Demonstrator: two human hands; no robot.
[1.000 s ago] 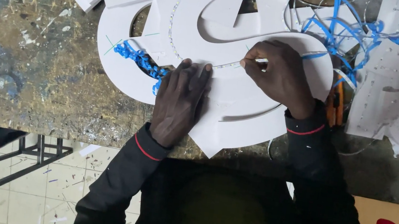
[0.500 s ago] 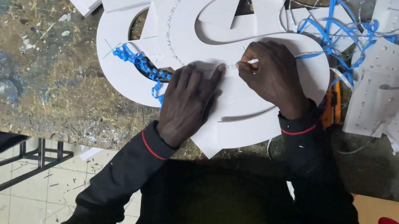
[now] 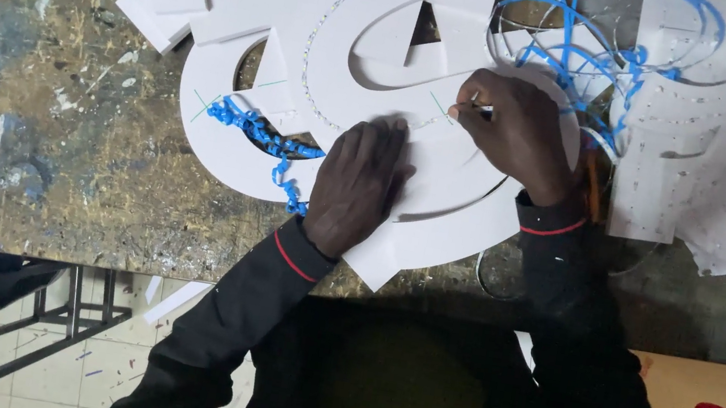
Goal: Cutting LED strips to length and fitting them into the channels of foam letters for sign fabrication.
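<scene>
I'm in a workshop, one for making signs by the look of it. My desk [image 3: 44,134] is scarred and spattered with old paint. Big white cut-out letters [image 3: 390,34] lie stacked across its far edge, blue wires [image 3: 582,45] tangled among them, and a tiled floor [image 3: 22,334] shows below the near edge.

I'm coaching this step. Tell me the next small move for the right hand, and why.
Probably slide the right hand a little further along the dotted line on the white letter, while the left hand lies flat pinning it. The fingertips pinch something thin right at that line.
</scene>
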